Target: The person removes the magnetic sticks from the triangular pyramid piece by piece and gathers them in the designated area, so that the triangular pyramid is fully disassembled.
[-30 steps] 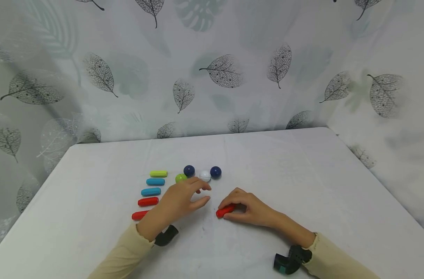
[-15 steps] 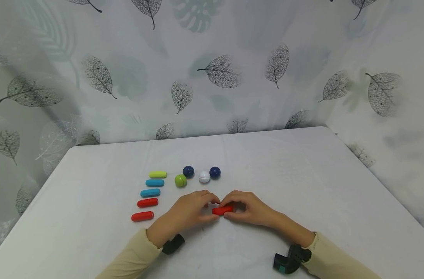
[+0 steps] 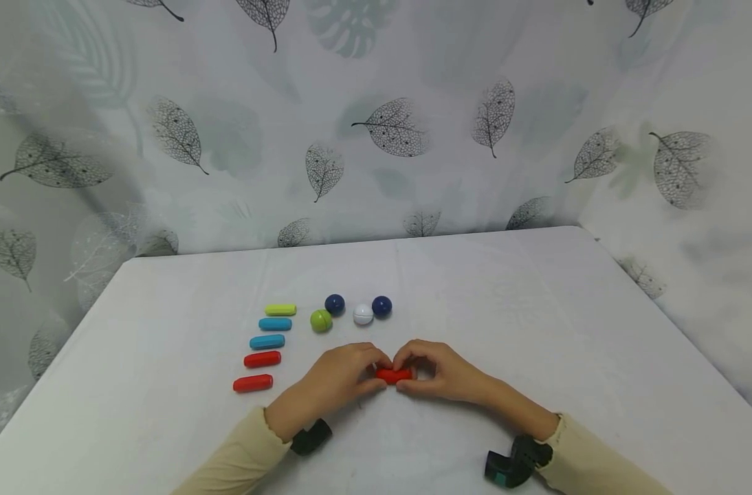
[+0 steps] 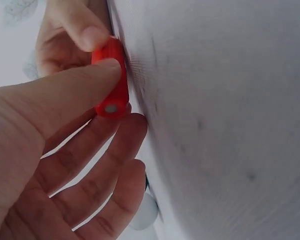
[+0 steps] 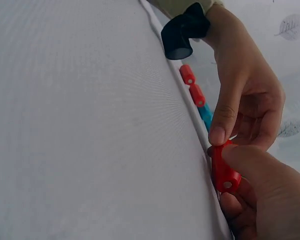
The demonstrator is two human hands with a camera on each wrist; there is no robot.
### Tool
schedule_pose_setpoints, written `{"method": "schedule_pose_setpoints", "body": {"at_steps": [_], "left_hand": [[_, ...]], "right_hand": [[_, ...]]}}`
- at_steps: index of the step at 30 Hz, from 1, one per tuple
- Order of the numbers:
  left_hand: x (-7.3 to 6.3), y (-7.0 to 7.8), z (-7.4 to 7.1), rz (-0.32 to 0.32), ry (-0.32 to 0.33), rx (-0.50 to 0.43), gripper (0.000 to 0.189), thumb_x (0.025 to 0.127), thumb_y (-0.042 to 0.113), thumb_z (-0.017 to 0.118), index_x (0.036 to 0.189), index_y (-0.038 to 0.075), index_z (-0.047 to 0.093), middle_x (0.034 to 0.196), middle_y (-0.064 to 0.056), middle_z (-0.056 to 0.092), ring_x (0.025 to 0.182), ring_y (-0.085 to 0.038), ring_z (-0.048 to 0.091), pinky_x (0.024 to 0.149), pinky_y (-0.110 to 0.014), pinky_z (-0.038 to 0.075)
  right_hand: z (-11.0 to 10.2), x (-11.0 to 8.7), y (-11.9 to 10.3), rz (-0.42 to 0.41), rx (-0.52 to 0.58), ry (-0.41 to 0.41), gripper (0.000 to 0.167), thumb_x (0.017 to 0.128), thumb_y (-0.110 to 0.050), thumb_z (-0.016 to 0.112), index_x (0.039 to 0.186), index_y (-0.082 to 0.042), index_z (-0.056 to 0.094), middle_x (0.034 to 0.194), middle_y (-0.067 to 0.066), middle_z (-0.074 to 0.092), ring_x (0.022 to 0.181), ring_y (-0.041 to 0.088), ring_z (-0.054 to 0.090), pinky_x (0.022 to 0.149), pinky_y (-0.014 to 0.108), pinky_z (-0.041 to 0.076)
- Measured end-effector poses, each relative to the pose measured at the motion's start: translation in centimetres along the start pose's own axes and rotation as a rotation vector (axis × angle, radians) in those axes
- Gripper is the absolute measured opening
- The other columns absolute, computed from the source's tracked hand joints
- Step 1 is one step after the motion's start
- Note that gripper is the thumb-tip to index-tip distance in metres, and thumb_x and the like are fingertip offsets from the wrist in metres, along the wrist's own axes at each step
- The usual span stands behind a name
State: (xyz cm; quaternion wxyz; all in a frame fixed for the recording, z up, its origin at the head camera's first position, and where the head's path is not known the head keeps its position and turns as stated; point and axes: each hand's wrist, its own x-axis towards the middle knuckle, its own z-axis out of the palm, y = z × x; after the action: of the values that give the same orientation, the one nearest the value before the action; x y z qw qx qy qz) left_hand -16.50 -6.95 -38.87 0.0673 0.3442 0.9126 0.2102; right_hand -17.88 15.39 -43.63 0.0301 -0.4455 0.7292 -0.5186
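A short red rod (image 3: 393,376) with a pale disc in its end lies between my two hands near the middle of the table. My left hand (image 3: 341,375) pinches its left part, the thumb pressing on one side in the left wrist view. From the other end my right hand (image 3: 438,370) pinches the same red rod (image 5: 226,172) between thumb and fingers. The two thumbs come close together along its side. Fingers partly cover the rod in every view.
Left of the hands lies a column of rods: two red (image 3: 253,383), two blue (image 3: 267,342) and one yellow-green (image 3: 280,310). Beyond the hands sit a green ball (image 3: 321,320), a white ball (image 3: 363,314) and two dark blue balls (image 3: 382,306). Leaf-patterned cloth (image 3: 388,165) hangs behind the white table (image 3: 537,309).
My left hand has moved right and toward me, away from the balls, and taken hold of the red rod. My right hand has kept its grip, nearly in place.
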Motion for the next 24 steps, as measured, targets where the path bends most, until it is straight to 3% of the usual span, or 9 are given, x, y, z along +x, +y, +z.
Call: {"method": "schedule_pose_setpoints", "body": {"at_steps": [7,13,24], "left_hand": [[-0.8,-0.3,-0.3,-0.021,-0.012,0.010,0.022,0.086,0.019,0.075,0.107,0.013,0.069,0.096,0.004,0.067,0.086,-0.010,0.061,0.077,-0.027,0.054],[-1.4,-0.6,-0.6,-0.023,-0.002,0.004,0.022,0.087,0.018,0.075,0.107,0.013,0.068,0.098,0.004,0.066,0.086,-0.010,0.060,0.080,-0.029,0.054],[-3.9,-1.2,-1.6,-0.085,-0.015,-0.004,0.024,0.087,0.018,0.075,0.109,0.016,0.065,0.100,0.006,0.065,0.087,-0.010,0.060,0.081,-0.029,0.055]], "right_hand": [[-0.2,-0.2,0.5,0.030,-0.009,-0.036,0.019,0.089,-0.006,0.070,0.108,-0.010,0.066,0.100,0.005,0.066,0.081,0.014,0.058,0.069,0.025,0.053],[-0.3,-0.3,0.6,0.044,-0.030,-0.031,0.016,0.091,-0.006,0.067,0.107,-0.008,0.067,0.098,0.005,0.067,0.084,0.009,0.057,0.071,0.024,0.052],[-0.4,-0.4,0.4,0.080,-0.022,-0.045,0.013,0.096,-0.007,0.061,0.107,-0.010,0.068,0.100,0.003,0.068,0.091,0.014,0.059,0.082,0.024,0.052]]}}
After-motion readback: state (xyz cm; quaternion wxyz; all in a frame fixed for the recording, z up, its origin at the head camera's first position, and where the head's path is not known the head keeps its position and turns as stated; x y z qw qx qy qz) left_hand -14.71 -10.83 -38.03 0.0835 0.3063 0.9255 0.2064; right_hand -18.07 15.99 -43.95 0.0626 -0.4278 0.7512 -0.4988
